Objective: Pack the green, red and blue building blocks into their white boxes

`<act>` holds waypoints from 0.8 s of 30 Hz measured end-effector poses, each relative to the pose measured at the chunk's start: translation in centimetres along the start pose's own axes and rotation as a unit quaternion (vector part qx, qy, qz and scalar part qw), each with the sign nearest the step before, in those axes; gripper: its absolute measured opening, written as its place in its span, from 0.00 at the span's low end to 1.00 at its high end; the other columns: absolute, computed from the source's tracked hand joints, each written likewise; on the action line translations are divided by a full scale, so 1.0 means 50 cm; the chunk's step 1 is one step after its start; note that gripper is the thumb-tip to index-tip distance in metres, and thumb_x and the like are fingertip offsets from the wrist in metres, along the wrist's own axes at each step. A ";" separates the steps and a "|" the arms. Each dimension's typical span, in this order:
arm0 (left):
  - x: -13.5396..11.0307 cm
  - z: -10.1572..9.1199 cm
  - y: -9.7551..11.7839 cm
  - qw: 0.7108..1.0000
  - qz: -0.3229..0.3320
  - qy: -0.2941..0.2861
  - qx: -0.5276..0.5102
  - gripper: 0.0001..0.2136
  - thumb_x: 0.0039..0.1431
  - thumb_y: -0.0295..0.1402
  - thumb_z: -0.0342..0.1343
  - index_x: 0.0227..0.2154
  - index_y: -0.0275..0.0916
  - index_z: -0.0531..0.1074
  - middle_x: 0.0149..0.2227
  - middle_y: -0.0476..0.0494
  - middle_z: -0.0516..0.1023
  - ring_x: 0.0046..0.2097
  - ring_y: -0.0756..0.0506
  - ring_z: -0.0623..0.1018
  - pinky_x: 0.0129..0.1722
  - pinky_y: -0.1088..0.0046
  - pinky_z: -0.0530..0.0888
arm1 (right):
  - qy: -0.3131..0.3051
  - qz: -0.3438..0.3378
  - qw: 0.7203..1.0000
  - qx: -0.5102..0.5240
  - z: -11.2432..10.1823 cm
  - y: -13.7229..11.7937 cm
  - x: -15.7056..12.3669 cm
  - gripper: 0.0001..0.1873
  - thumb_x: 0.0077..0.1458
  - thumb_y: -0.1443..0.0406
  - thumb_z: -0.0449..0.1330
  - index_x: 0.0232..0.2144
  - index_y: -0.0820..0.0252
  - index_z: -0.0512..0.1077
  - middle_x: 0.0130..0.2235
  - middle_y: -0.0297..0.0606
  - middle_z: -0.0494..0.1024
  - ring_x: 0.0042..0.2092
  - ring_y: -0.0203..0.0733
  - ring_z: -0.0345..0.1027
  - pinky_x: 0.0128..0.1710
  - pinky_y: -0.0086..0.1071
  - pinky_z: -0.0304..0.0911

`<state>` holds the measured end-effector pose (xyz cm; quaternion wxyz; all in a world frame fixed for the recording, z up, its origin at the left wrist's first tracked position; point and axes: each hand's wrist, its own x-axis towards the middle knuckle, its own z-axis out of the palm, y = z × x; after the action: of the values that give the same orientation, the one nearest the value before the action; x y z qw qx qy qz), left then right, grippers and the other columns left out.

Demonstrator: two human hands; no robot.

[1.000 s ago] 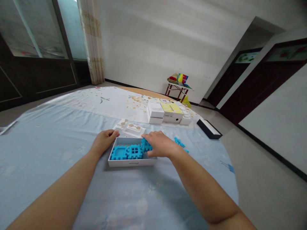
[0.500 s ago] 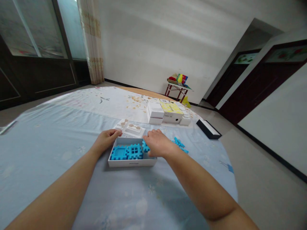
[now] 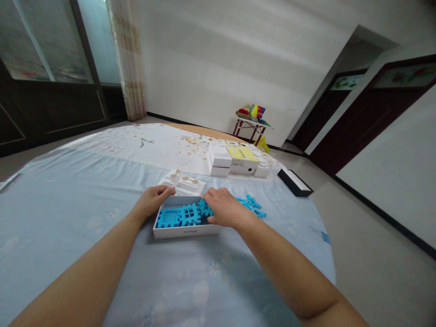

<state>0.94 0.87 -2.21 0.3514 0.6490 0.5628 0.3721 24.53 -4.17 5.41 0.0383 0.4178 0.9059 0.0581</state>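
Observation:
A shallow white box [image 3: 185, 232] stands on the cloth in front of me. Inside it lie a blue interlocking panel with a square recess [image 3: 169, 217] and a blue window panel [image 3: 190, 214], side by side. My right hand [image 3: 223, 206] is closed on another blue toothed piece [image 3: 205, 209] at the right end of the box, partly hidden by the fingers. My left hand [image 3: 153, 202] rests at the back left corner of the box, its fingers pressed together there; whether they pinch the rim is not clear. More loose blue pieces [image 3: 252, 203] lie on the cloth right of the box.
Behind the box lie white printed packages [image 3: 189, 184]. Farther back stand a white box [image 3: 220, 159], a yellow and white box [image 3: 243, 159] and white trays [image 3: 262, 169]. A black box [image 3: 294, 182] sits near the table's right edge. A small table [image 3: 254, 121] stands by the wall.
My right hand has moved slightly, and the blue piece under it now sits closer against the window panel, tilted. The left hand stays at the box corner. The view has shifted a little.

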 end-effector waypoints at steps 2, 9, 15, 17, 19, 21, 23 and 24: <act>-0.002 -0.001 0.002 1.000 -0.005 0.000 -0.003 0.21 0.47 0.50 0.50 0.26 0.36 0.76 0.25 0.48 0.78 0.30 0.46 0.74 0.30 0.76 0.67 | 0.010 0.006 1.000 -0.013 0.000 0.000 -0.003 0.27 0.42 0.59 0.63 0.44 0.62 0.65 0.43 0.45 0.69 0.46 0.50 0.60 0.48 0.43 0.53; -0.003 -0.001 0.003 1.000 -0.005 0.002 -0.009 0.21 0.47 0.50 0.50 0.25 0.36 0.75 0.23 0.49 0.76 0.28 0.46 0.73 0.27 0.76 0.67 | 0.037 0.021 0.998 0.043 0.007 0.017 -0.018 0.33 0.41 0.56 0.66 0.50 0.57 0.64 0.46 0.43 0.68 0.49 0.48 0.57 0.49 0.42 0.49; -0.002 0.003 0.000 0.999 -0.027 0.000 -0.043 0.20 0.45 0.50 0.52 0.26 0.36 0.76 0.24 0.49 0.78 0.27 0.46 0.73 0.26 0.76 0.68 | 0.063 0.036 0.991 0.110 0.025 0.034 -0.028 0.23 0.48 0.57 0.62 0.47 0.53 0.68 0.43 0.40 0.69 0.47 0.45 0.57 0.47 0.39 0.49; -0.004 0.004 0.001 0.998 -0.031 0.000 -0.053 0.20 0.45 0.50 0.52 0.27 0.36 0.76 0.24 0.49 0.77 0.26 0.46 0.73 0.25 0.76 0.68 | 0.068 0.030 0.990 0.120 0.034 0.032 -0.027 0.22 0.47 0.57 0.62 0.47 0.52 0.69 0.43 0.39 0.69 0.47 0.44 0.57 0.47 0.39 0.49; -0.005 0.003 0.002 0.998 -0.032 -0.002 -0.057 0.20 0.44 0.50 0.53 0.26 0.36 0.76 0.23 0.49 0.77 0.26 0.46 0.73 0.25 0.76 0.68 | 0.070 0.029 0.990 0.122 0.041 0.027 -0.026 0.22 0.47 0.58 0.63 0.46 0.50 0.69 0.43 0.39 0.69 0.46 0.45 0.57 0.47 0.39 0.49; -0.006 0.002 0.005 0.998 -0.032 -0.008 -0.055 0.20 0.43 0.50 0.53 0.26 0.36 0.76 0.23 0.49 0.77 0.26 0.46 0.73 0.25 0.76 0.68 | 0.073 0.038 0.990 0.116 0.045 0.021 -0.024 0.21 0.47 0.60 0.63 0.46 0.50 0.69 0.42 0.39 0.69 0.46 0.45 0.57 0.46 0.40 0.49; -0.008 0.001 0.009 0.998 -0.035 -0.014 -0.048 0.20 0.43 0.51 0.54 0.27 0.36 0.75 0.23 0.49 0.77 0.27 0.46 0.73 0.25 0.76 0.68 | 0.073 0.048 0.990 0.109 0.048 0.015 -0.022 0.21 0.47 0.61 0.62 0.46 0.50 0.69 0.41 0.40 0.69 0.45 0.46 0.57 0.45 0.40 0.50; -0.009 0.000 0.011 0.998 -0.038 -0.016 -0.046 0.21 0.43 0.51 0.54 0.27 0.36 0.75 0.23 0.49 0.77 0.27 0.46 0.73 0.25 0.76 0.68 | 0.071 0.051 0.990 0.107 0.049 0.013 -0.022 0.21 0.47 0.62 0.62 0.46 0.50 0.69 0.40 0.40 0.70 0.45 0.46 0.57 0.45 0.40 0.50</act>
<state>1.17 0.37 -1.78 0.4039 0.6161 0.5637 0.3735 26.02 -4.40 3.09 -0.0736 0.4599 0.8849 -0.0076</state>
